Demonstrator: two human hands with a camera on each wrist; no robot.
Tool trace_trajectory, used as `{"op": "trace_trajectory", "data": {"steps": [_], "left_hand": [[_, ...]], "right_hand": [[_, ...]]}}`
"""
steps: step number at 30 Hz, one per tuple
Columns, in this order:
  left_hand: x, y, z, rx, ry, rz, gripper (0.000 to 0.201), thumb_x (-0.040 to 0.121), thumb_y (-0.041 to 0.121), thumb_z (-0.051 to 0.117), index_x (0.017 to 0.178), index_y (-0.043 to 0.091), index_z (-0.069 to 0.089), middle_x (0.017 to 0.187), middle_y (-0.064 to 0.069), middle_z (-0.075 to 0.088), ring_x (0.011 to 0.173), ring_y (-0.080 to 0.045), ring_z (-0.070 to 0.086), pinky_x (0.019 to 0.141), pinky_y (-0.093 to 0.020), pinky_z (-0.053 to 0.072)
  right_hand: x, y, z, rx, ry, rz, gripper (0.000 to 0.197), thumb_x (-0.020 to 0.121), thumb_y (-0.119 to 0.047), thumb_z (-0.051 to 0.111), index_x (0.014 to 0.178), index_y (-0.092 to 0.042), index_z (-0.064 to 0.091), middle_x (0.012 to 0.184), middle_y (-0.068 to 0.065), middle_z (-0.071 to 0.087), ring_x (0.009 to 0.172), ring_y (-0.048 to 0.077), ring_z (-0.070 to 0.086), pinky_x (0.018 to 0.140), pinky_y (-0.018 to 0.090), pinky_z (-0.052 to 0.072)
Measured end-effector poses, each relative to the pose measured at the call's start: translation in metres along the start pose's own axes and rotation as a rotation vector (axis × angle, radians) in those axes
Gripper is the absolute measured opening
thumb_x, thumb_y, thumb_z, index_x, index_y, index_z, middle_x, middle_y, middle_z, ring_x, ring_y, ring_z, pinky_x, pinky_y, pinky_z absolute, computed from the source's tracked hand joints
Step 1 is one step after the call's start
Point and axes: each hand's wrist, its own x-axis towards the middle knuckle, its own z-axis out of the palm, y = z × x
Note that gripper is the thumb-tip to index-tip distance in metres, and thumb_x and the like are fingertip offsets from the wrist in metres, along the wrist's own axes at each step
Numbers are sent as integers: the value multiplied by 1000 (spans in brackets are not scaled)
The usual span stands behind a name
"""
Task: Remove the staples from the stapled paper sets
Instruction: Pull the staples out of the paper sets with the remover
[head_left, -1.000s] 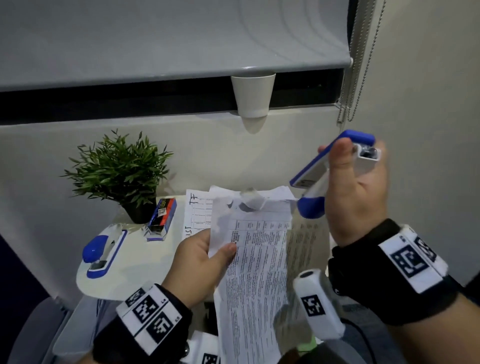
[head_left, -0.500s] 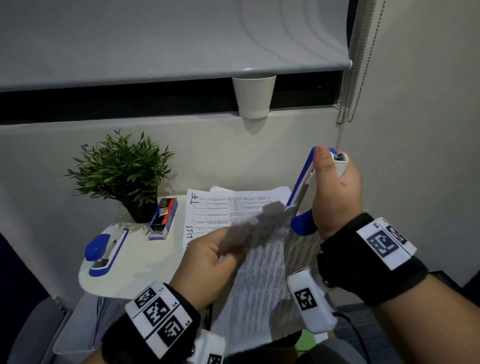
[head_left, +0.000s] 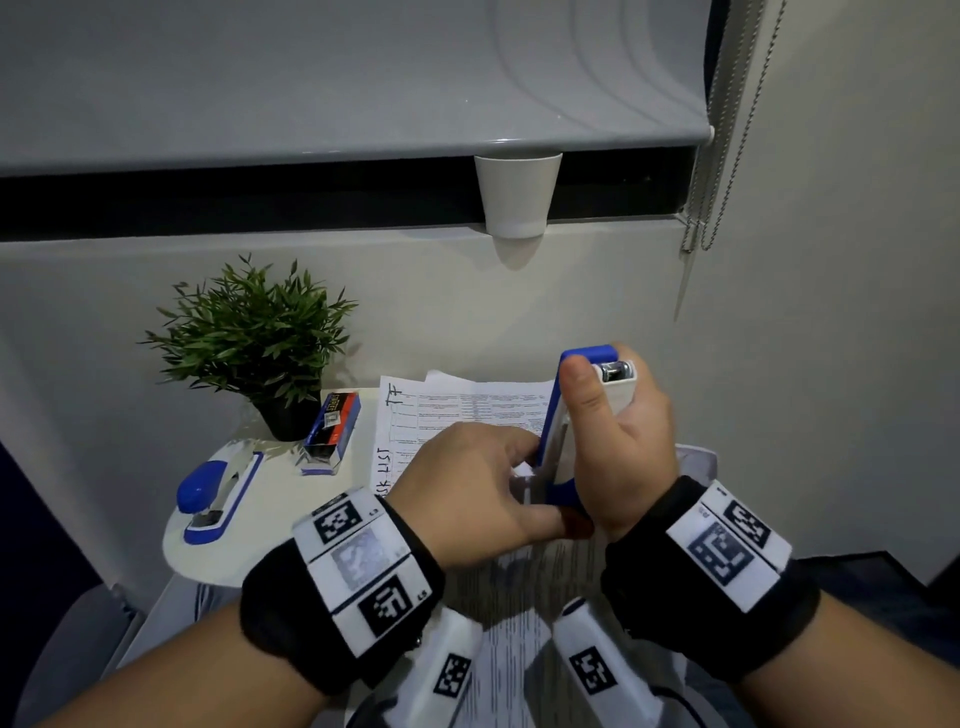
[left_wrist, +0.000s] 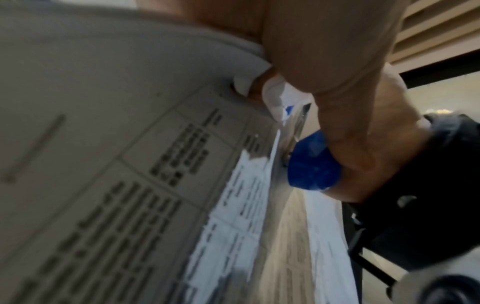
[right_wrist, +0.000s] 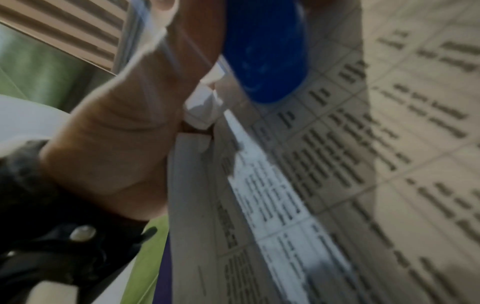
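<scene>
My left hand (head_left: 511, 483) pinches the top corner of a stapled paper set (head_left: 514, 597), which hangs down between my wrists. My right hand (head_left: 613, 426) grips a blue and white stapler (head_left: 556, 415) held upright, thumb along its side. The stapler's lower blue end (left_wrist: 311, 164) sits right at the pinched corner. From the right wrist view the left hand (right_wrist: 116, 133) holds the folded paper corner (right_wrist: 202, 107) next to the blue stapler end (right_wrist: 265, 51). The staple itself is hidden.
A small round white table (head_left: 208, 551) carries a second blue stapler (head_left: 218, 493), a staples box (head_left: 332, 426), a potted plant (head_left: 249, 338) and more printed sheets (head_left: 457, 410). A white cup (head_left: 517, 195) stands on the sill above. A wall is close on the right.
My right hand came down and left with the stapler, turning it upright at the paper's corner. My left hand slid up the sheets to pinch that corner, so both hands now meet.
</scene>
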Motion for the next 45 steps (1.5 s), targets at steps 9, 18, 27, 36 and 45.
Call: {"op": "trace_trajectory", "data": {"steps": [9, 18, 27, 36, 45], "left_hand": [[-2, 1, 13, 105, 101, 25, 31, 58, 66, 54, 58, 36, 46, 59, 10, 55, 62, -8, 56, 59, -28, 47], [4, -27, 7, -53, -45, -147, 46, 75, 21, 77, 115, 37, 61, 99, 7, 66, 86, -8, 62, 86, -26, 50], [35, -66, -8, 96, 14, -327, 34, 68, 25, 81, 99, 21, 68, 100, 0, 58, 95, -16, 55, 77, -19, 39], [22, -71, 18, 273, 18, -142, 14, 85, 30, 65, 96, 28, 71, 93, 9, 69, 91, -10, 59, 77, -22, 46], [-22, -103, 32, 396, -305, 214, 40, 57, 8, 70, 92, 27, 77, 102, 14, 71, 87, -13, 67, 70, -22, 51]], "right_hand": [[3, 8, -1, -5, -15, -18, 28, 70, -56, 51, 68, -28, 49, 51, -19, 54, 47, -2, 49, 51, 11, 38], [11, 16, -26, 34, 210, 22, 33, 64, -60, 49, 74, -28, 48, 54, -23, 56, 51, -6, 48, 57, 13, 38], [-7, 10, -36, -725, -527, 45, 26, 72, -46, 58, 84, -27, 46, 68, -10, 58, 63, 8, 56, 59, 26, 43], [-67, 69, -26, -1295, -1190, 26, 62, 90, -49, 51, 137, -12, 36, 159, 2, 12, 130, 25, 37, 101, 37, 39], [-75, 69, -39, -1342, -1177, -63, 34, 80, -42, 58, 104, -19, 50, 111, 1, 58, 107, 24, 53, 90, 32, 40]]}}
